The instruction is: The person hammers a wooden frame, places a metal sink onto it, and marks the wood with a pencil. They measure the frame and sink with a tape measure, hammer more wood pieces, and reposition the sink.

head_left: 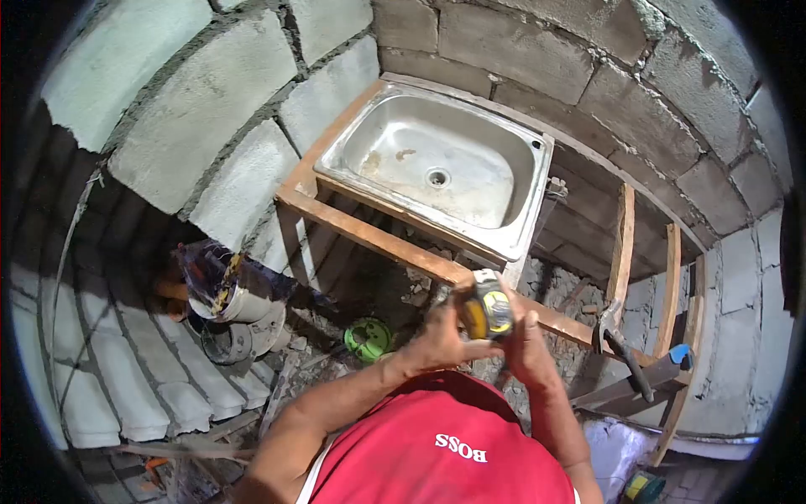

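A black and yellow tape measure (489, 312) is held up in front of my chest, above the front rail of a wooden frame (395, 244). My left hand (441, 338) grips it from the left, with the thumb along its underside. On the other side, my right hand (527, 346) is closed against its edge; part of its fingers is hidden. Just beyond the tape measure, a stainless steel sink (420, 197) rests on the frame.
A hammer (623, 349) hooks over the frame's right part, beside a dark saw-like blade (630, 388) with a blue end. Buckets (243, 304) and a green plastic piece (367, 338) lie below left among rubble. Block walls (520, 46) enclose the corner.
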A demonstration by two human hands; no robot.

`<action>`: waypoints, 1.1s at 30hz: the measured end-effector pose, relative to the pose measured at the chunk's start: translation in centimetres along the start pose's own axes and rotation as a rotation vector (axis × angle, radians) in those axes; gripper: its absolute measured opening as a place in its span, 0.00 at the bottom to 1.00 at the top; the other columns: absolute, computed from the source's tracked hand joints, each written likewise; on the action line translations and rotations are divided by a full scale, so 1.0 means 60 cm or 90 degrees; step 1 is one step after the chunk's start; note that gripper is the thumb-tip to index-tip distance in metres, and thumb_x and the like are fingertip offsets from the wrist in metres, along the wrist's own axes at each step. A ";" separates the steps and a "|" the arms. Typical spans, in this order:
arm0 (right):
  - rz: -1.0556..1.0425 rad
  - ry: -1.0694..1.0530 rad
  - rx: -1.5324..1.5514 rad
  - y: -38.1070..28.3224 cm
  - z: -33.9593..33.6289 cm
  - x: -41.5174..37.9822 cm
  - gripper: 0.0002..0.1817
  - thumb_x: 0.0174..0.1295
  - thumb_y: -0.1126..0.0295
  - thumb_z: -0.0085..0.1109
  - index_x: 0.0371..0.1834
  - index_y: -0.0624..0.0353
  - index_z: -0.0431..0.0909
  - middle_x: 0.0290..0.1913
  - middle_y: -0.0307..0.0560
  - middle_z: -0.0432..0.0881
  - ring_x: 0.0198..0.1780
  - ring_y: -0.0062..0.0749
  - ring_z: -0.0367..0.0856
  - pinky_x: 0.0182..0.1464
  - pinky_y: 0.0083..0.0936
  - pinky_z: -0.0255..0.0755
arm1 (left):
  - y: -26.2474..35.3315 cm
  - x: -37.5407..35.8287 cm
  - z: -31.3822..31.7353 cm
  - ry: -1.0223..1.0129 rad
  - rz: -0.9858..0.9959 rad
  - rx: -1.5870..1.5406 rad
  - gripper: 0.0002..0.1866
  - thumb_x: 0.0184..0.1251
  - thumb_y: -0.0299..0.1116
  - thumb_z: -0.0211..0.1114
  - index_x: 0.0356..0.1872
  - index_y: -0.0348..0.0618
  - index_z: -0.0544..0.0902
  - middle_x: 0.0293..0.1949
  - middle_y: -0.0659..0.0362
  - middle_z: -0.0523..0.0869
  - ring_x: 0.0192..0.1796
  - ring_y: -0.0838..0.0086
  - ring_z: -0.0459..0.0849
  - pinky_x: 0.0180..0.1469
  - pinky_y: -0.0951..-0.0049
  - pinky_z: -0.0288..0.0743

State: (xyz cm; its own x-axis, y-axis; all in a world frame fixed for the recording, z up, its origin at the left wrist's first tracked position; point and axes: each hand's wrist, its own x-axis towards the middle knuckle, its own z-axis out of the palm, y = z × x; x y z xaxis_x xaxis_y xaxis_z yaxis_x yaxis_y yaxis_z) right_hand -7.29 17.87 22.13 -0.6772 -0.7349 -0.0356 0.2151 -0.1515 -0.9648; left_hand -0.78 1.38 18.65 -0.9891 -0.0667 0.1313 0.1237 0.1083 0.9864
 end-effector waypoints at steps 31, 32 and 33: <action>0.126 0.175 -0.058 0.076 -0.033 0.069 0.08 0.65 0.68 0.48 0.41 0.60 0.71 0.25 0.35 0.69 0.24 0.20 0.68 0.31 0.20 0.69 | -0.101 -0.088 -0.157 0.113 -0.167 -0.553 0.42 0.62 0.51 0.66 0.72 0.36 0.65 0.52 0.49 0.84 0.51 0.69 0.85 0.50 0.69 0.83; 0.140 0.163 -0.146 0.076 -0.014 0.086 0.09 0.68 0.66 0.51 0.40 0.61 0.75 0.27 0.37 0.73 0.27 0.21 0.71 0.33 0.22 0.71 | -0.101 -0.093 -0.160 0.070 -0.173 -0.551 0.42 0.62 0.50 0.66 0.72 0.35 0.65 0.52 0.49 0.84 0.49 0.69 0.86 0.46 0.70 0.85; 0.150 0.157 -0.233 0.076 0.008 0.100 0.12 0.71 0.64 0.54 0.39 0.62 0.78 0.29 0.39 0.77 0.30 0.21 0.75 0.34 0.24 0.73 | -0.097 -0.097 -0.155 0.088 -0.187 -0.534 0.45 0.60 0.52 0.69 0.73 0.36 0.64 0.50 0.51 0.83 0.40 0.72 0.86 0.41 0.73 0.84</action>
State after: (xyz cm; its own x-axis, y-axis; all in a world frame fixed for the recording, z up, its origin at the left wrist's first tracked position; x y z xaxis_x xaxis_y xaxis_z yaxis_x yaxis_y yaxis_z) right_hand -10.03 12.41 17.64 -0.7960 -0.5362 -0.2808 0.1504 0.2741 -0.9498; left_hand 4.97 -8.07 13.04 -0.9784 -0.1024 -0.1797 -0.0607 -0.6884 0.7228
